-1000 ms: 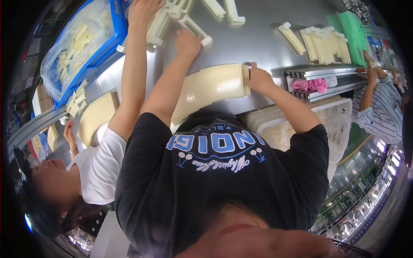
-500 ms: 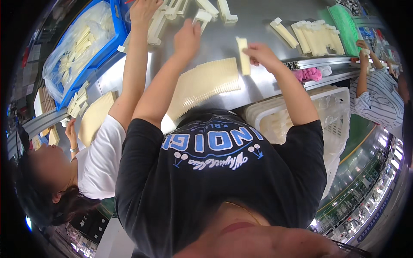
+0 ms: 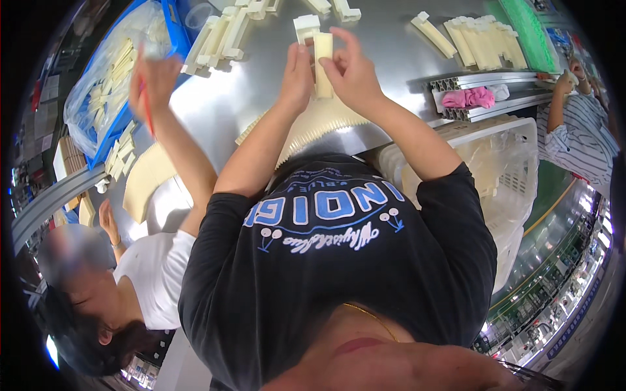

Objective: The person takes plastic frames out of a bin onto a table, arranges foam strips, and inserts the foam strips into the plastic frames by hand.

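My right hand (image 3: 352, 73) pinches a flat, cream plastic strip (image 3: 323, 68), held upright with its broad face toward me. Close beside it, my left hand (image 3: 298, 79) grips a cream channel-shaped plastic piece with a blocky white end (image 3: 306, 27). The strip partly covers that piece, so whether the two touch or are joined I cannot tell. Below my hands, a fanned row of cream strips (image 3: 329, 124) lies on the metal table, partly behind my left forearm.
Several channel pieces (image 3: 222, 36) lie at the far left, and more (image 3: 482, 42) stand near a green mesh sheet (image 3: 527, 32). A blue tub (image 3: 179, 39) holds bagged strips. A co-worker's blurred hand (image 3: 156, 78) holds a red tool. White crates (image 3: 515, 143) sit at right.
My right hand has brought the strip leftward to my left hand, which has come slightly right and nearer. The co-worker's arm has swung from the far table toward the blue tub.
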{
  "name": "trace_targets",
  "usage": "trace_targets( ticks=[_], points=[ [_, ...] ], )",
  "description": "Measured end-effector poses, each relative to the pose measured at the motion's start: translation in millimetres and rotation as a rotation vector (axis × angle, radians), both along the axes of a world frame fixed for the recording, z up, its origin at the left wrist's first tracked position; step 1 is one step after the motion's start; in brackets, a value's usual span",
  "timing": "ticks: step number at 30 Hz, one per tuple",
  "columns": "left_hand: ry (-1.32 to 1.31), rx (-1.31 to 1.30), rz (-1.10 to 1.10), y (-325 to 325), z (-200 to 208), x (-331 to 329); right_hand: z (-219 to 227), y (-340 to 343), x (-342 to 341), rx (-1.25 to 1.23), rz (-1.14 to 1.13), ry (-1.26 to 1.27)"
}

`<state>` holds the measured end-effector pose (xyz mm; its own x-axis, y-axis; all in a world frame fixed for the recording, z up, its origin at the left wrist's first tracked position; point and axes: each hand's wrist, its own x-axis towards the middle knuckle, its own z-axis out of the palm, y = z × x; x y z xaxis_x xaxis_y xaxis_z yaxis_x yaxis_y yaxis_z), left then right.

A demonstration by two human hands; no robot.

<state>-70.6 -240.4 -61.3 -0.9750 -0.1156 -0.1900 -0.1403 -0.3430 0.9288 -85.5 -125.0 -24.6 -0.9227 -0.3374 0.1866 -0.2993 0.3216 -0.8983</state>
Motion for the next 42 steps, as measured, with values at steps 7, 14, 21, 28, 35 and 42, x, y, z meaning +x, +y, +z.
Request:
trace_targets(
  ticks=[7,14,21,28,35,42],
  points=[
    [0.085,-0.028,-0.022,-1.0,-9.0,-0.9,-1.3,-0.2,3.0,-0.014,0.031,0.056],
    [0.135,-0.142,-0.011,-0.8,-16.0,-2.1,-1.6,-2.5,-1.6,0.154,0.0,0.252],
    [-0.033,0.356,0.03,9.4,3.7,-8.1,0.1,4.3,-12.2,0.3,0.083,0.231],
    [-0.231,0.107,-0.262,12.7,-3.1,-21.9,-39.8,45.8,-62.0,0.552,0.012,0.004],
    [-0.31,-0.04,-0.192,-20.4,-32.7,-39.1,-89.0,115.8,-87.5,1.119,-0.167,0.236],
    [-0.337,-0.046,-0.24,-23.0,-39.4,-53.3,-103.3,150.7,-150.5,1.25,-0.505,0.554]
  ],
)
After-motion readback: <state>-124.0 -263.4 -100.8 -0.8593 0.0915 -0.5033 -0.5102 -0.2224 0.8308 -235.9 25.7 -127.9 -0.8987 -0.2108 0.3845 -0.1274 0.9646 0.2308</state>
